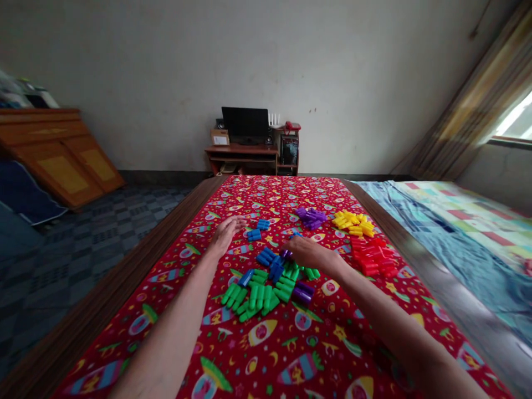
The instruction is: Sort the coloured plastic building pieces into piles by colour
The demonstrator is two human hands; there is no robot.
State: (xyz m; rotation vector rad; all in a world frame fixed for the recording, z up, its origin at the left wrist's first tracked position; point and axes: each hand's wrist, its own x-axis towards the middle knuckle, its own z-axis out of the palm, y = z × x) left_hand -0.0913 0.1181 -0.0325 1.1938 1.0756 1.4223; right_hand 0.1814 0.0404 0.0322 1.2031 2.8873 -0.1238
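Observation:
My left hand (228,233) is open beside two blue plastic blocks (254,235), its fingers stretched toward them without gripping. My right hand (306,252) is closed, fingers pointing down, on a purple block (286,254) at the far side of the mixed heap. Each block looks like a row of joined, round-ended tubes. Green blocks (261,297) make up most of the heap, with a few blue blocks (266,256) on its far side. Another purple block (303,293) lies at its right edge. My right hand partly hides a blue piece behind it.
Sorted piles of purple blocks (311,218), yellow blocks (353,223) and red blocks (374,257) lie on the right. A red patterned cloth (286,191) covers the table. Beyond stands a desk with a monitor (246,124); a bed (465,238) is at the right, a wooden cabinet (62,155) at the left.

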